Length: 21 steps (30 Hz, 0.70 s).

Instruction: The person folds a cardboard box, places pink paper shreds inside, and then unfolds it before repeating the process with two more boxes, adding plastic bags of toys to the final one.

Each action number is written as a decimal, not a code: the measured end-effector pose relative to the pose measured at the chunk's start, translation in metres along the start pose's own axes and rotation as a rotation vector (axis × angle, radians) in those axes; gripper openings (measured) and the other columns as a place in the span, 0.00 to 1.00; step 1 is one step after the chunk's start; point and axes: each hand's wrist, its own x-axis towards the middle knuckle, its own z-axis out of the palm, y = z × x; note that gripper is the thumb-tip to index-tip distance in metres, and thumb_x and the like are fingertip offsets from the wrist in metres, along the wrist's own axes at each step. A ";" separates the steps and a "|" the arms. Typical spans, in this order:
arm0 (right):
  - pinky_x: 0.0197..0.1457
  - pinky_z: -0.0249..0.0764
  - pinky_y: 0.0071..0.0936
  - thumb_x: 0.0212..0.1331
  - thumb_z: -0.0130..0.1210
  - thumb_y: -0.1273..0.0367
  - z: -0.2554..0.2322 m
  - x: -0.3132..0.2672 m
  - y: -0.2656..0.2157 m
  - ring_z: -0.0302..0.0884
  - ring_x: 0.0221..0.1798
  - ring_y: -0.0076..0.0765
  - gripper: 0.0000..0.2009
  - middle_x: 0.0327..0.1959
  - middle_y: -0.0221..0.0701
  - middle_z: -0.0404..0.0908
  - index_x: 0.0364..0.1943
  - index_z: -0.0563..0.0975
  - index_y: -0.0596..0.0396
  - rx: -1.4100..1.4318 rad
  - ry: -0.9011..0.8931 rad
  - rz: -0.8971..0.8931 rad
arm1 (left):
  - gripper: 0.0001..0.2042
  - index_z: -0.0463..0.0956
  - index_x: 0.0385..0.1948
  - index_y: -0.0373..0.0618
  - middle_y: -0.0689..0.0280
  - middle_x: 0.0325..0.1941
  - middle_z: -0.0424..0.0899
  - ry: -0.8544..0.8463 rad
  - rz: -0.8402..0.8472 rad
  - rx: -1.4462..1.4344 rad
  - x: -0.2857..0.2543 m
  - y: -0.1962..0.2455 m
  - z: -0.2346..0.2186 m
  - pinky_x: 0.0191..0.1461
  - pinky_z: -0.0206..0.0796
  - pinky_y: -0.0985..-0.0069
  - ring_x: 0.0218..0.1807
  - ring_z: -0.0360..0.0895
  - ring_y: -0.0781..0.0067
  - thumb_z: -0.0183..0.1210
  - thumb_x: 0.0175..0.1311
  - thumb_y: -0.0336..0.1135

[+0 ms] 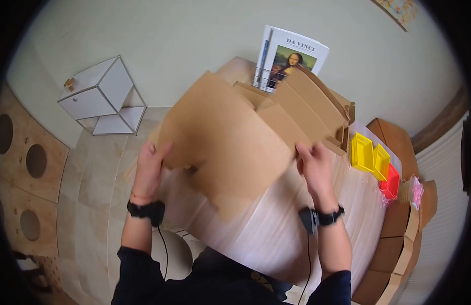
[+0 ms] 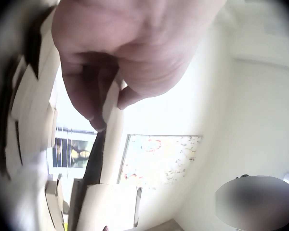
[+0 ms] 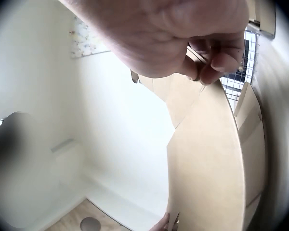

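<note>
A large brown cardboard sheet [image 1: 230, 137] is held up above the table in the head view, blurred along its lower part. My left hand [image 1: 153, 165] pinches its left edge and my right hand [image 1: 315, 168] pinches its right edge. In the left wrist view, the left hand's [image 2: 130, 53] fingers and thumb close on the edge of the cardboard [image 2: 113, 139]. The right wrist view has the right hand [image 3: 183, 38] gripping the edge of the cardboard [image 3: 207, 154], thumb against fingers.
Behind the sheet lies an opened, folded cardboard box [image 1: 306, 107] near a wire rack with a Da Vinci book [image 1: 296, 53]. Yellow trays [image 1: 362, 152] and a red tray [image 1: 390, 182] stand at the table's right side. Large cardboard boxes [image 1: 393, 244] are right of the table [image 1: 261, 239].
</note>
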 end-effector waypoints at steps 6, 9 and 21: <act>0.30 0.78 0.31 0.66 0.62 0.72 0.100 0.116 0.046 0.82 0.27 0.33 0.14 0.32 0.38 0.83 0.50 0.73 0.65 0.038 -0.031 0.059 | 0.30 0.70 0.66 0.34 0.55 0.55 0.87 0.301 -0.041 0.699 0.093 -0.031 -0.053 0.56 0.78 0.73 0.56 0.85 0.71 0.71 0.66 0.36; 0.43 0.82 0.39 0.61 0.64 0.73 0.137 0.143 0.121 0.85 0.36 0.45 0.26 0.38 0.46 0.84 0.60 0.68 0.72 -0.154 -0.030 -0.227 | 0.34 0.69 0.67 0.33 0.50 0.56 0.86 0.310 0.114 1.040 0.119 -0.070 -0.092 0.61 0.77 0.68 0.58 0.85 0.62 0.73 0.62 0.40; 0.77 0.67 0.48 0.65 0.65 0.59 0.152 0.081 0.087 0.59 0.79 0.59 0.39 0.81 0.53 0.60 0.75 0.64 0.67 -0.934 -0.247 -0.359 | 0.33 0.76 0.62 0.36 0.46 0.59 0.81 0.221 0.024 1.333 0.104 -0.062 -0.086 0.71 0.63 0.56 0.63 0.76 0.46 0.71 0.61 0.51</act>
